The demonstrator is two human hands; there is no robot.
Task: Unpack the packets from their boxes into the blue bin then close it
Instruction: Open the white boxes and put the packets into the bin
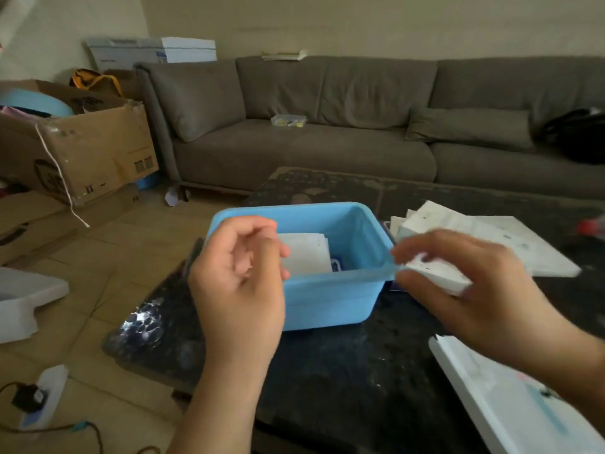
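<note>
The blue bin (330, 299) stands open on the dark table (343, 371), with white packets (306, 253) lying inside. My left hand (239, 283) hovers at the bin's left front corner, fingers loosely curled and holding nothing. My right hand (474, 283) grips a small white box (438, 273) just right of the bin's front right corner; it is blurred by motion. More white boxes (491, 237) lie flat on the table behind my right hand.
A white lid-like panel (510, 401) lies at the table's near right edge. A grey sofa (327, 126) runs behind the table. Cardboard boxes (82, 142) are stacked on the floor at left, with a white foam piece (23, 299) and a power strip (42, 394) nearer.
</note>
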